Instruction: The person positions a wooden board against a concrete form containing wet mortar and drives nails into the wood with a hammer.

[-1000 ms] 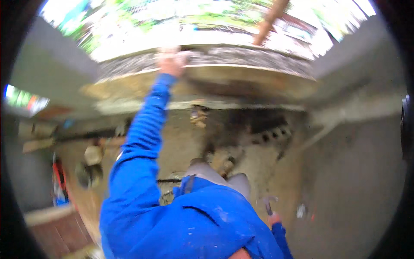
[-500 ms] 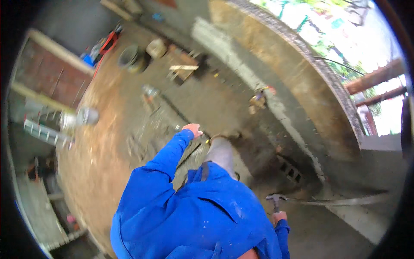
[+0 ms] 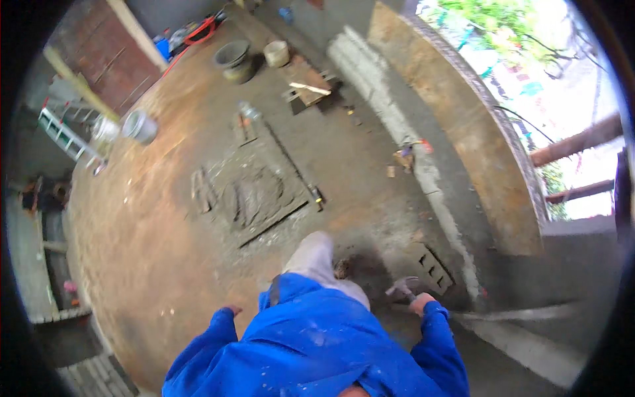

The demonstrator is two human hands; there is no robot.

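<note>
"Where was the hammer [image 3: 404,287] seen?"
"It was held at the right side by the right hand [image 3: 421,303], with the grip clamped on it."
"And the left hand [image 3: 233,309]?"
"It was held low beside the blue top [image 3: 317,344]; whether its grip was apart or together could not be told."
"What was seen around?"
"A hollow block [image 3: 431,268] was seen near the hammer; farther left, wet mortar [image 3: 261,197] was spread on the floor [image 3: 357,165]."

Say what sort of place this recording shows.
Probably a building or renovation site: a mound of grey, mortar-like mix lies on the floor, with a hollow concrete block and a hammer in the right hand.
</note>
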